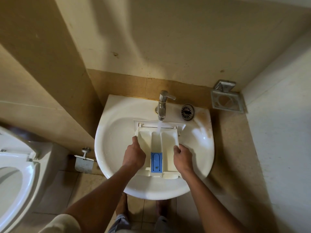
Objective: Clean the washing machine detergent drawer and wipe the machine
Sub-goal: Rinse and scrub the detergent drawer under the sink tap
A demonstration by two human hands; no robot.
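Note:
A cream-white detergent drawer (169,140) with a blue insert (156,162) in its middle compartment lies over the white sink (111,143). My left hand (133,154) grips the drawer's left wall. My right hand (182,156) grips its right wall. Water runs from the chrome tap (162,105) into the far end of the middle compartment. The washing machine is not in view.
A round drain strainer (187,112) lies on the sink rim right of the tap. A metal soap holder (226,100) hangs on the wall at right. A toilet (15,179) stands at left, with a metal paper holder (83,163) beside the sink.

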